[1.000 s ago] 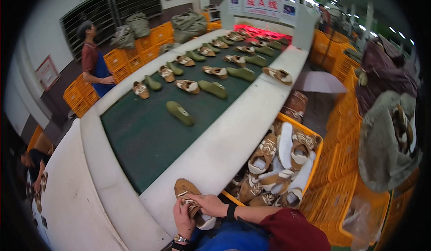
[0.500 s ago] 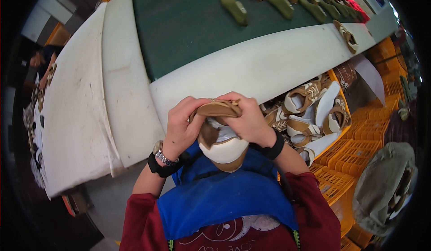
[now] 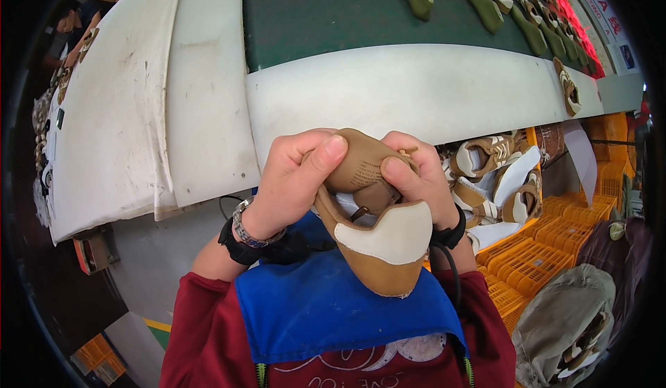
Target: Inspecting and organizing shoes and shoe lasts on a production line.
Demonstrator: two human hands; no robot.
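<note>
A brown and white shoe upper [image 3: 385, 239] is held in front of my chest, its heel end toward me. My left hand [image 3: 295, 176] pinches the tongue [image 3: 357, 159] from the left, thumb on top. From the right, my right hand [image 3: 423, 176] grips the tongue and the side of the opening, its thumb pressing on the tongue. The tongue is folded back, so its lining side with small print faces up. Inside the opening some pale lining shows. Both hands' other fingers are mostly hidden behind the shoe upper.
Ahead runs a white table edge [image 3: 416, 90] beside a green belt [image 3: 312, 13] carrying green shoe lasts [image 3: 482, 6] and shoe uppers. At right, an orange crate [image 3: 533, 137] holds several uppers, near stacked orange crates [image 3: 531, 249] and a grey cloth-covered bin [image 3: 562, 318]. A person [image 3: 87, 24] works far left.
The shoe upper has turned and tilted, its heel swinging to the right. Its tongue is now bent back and spread, showing the printed inner side. My hands still hold it.
</note>
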